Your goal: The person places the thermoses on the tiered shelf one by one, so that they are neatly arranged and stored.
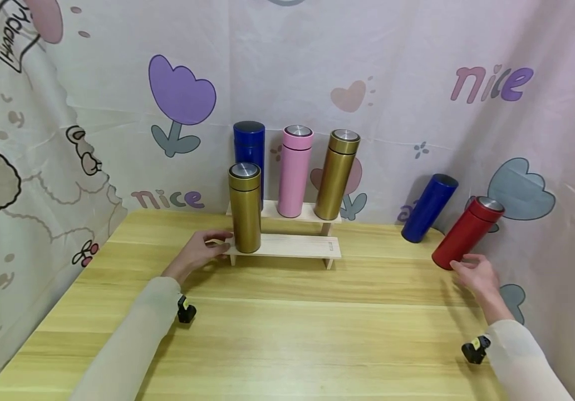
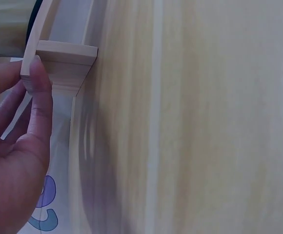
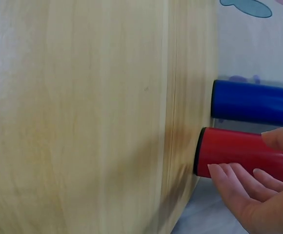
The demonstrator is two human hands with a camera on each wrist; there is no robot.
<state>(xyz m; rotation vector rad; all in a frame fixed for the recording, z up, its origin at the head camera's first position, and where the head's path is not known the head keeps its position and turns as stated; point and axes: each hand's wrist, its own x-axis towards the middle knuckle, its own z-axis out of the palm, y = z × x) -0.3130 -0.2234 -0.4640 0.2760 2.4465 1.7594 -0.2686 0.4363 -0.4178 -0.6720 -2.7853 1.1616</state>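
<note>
My left hand [image 1: 199, 252] pinches the left end of the lower board of a two-step wooden display rack [image 1: 297, 246], thumb [image 2: 41, 92] on one face and fingers on the other. On that board, right beside this hand, a gold thermos bottle [image 1: 245, 211] stands upright. At the right, my right hand [image 1: 480, 275] is close by the lower part of a red thermos bottle [image 1: 467, 231] with a silver lid top. Its fingers are spread and loosely bent, fingertips [image 3: 224, 170] right at the bottle's side, with the thumb across from them.
On the upper board stand a blue bottle [image 1: 249, 139], a pink bottle [image 1: 295, 172] and another gold bottle [image 1: 337, 175]. One more blue bottle [image 1: 428, 209] stands next to the red one near the table's back edge. A printed curtain [image 1: 392, 44] hangs behind the wooden table [image 1: 287, 340].
</note>
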